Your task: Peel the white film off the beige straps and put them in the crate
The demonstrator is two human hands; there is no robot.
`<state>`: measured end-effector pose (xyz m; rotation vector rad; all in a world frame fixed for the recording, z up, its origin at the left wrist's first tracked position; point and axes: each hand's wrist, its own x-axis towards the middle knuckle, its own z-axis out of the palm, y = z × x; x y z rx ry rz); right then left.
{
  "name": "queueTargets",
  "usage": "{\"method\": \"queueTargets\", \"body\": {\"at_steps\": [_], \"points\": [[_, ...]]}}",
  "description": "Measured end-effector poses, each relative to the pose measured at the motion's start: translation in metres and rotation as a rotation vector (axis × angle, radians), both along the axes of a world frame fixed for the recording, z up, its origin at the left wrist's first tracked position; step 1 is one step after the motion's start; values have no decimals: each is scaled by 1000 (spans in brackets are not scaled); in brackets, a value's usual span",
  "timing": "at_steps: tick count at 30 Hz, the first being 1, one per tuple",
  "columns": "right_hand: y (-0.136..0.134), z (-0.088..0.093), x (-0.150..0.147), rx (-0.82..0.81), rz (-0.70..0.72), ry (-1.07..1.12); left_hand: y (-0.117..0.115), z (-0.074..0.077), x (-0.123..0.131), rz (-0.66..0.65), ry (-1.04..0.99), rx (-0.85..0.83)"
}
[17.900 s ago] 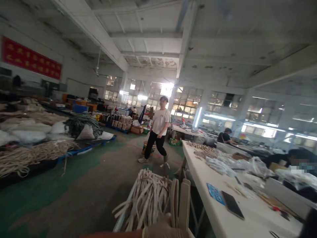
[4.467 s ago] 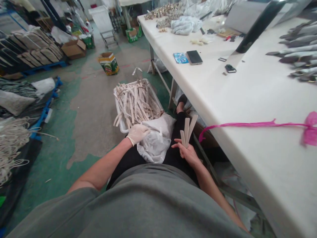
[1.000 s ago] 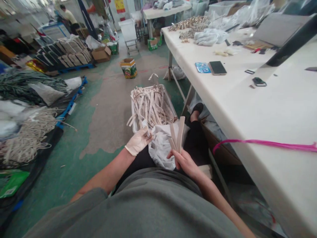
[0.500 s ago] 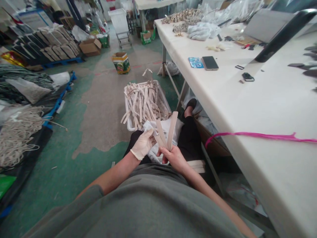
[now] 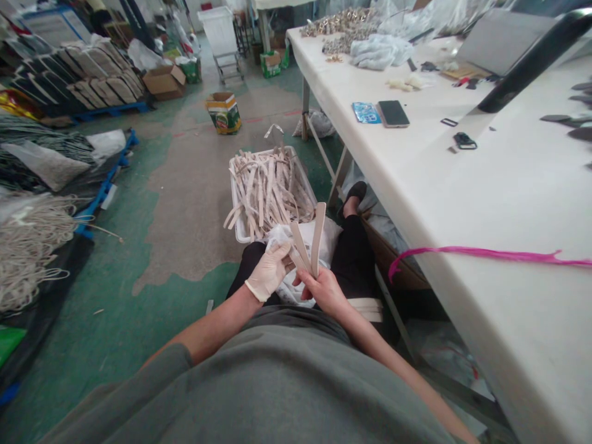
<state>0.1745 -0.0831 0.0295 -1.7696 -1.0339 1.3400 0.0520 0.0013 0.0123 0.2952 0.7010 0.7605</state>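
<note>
My right hand (image 5: 327, 291), bare, is closed around the lower ends of beige fabric straps (image 5: 317, 239), which fan upward out of the grip. My left hand (image 5: 269, 270) wears a pale glove. Its fingers pinch the upper end of a shorter strap piece that runs across to my right hand. Under both hands a white plastic bag (image 5: 330, 237) lies over my lap. Just beyond my knees stands a white crate (image 5: 300, 165), heaped with many loose straps of the same beige kind.
To the right runs a white table (image 5: 462, 197) with a phone (image 5: 393, 113), a black buckle (image 5: 464, 141) and a pink cord (image 5: 481, 251). A cardboard box (image 5: 224, 114) stands on the floor ahead. Rope coils (image 5: 37, 253) lie at left. Flat strips (image 5: 365, 308) rest on my right thigh.
The upright strap in my right hand leans slightly further left and stands more upright. Both hands keep nearly the same place and hold; the view has shifted a little.
</note>
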Motion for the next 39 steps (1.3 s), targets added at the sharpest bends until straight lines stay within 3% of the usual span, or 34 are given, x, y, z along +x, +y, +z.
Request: {"method": "queueTargets", "body": {"at_steps": [4,7,10,13,18,22,24,29,35,39], "points": [[11,5,0,-27,11,27,-8,-3,1,-61,34,55],[13,16,5,-58,125,43,-4,-6,-7,-56,84,47],[6,28,15,-27,257,0,5,-7,-24,86,119,2],[1,34,19,19,299,-116,0,-5,-36,223,125,-46],[16,34,8,61,344,-219,-20,-1,-35,117,62,-15],[23,41,10,72,439,-267,-5,-3,-53,333,99,-68],[25,42,10,63,460,-320,-2,-5,-63,382,113,-84],[33,31,-12,48,473,-375,-29,-16,-59,201,21,-100],[26,25,-1,-42,595,-365,-33,-27,-76,302,54,-375],[28,19,-8,-54,589,-494,-41,-28,-70,170,33,-435]]}}
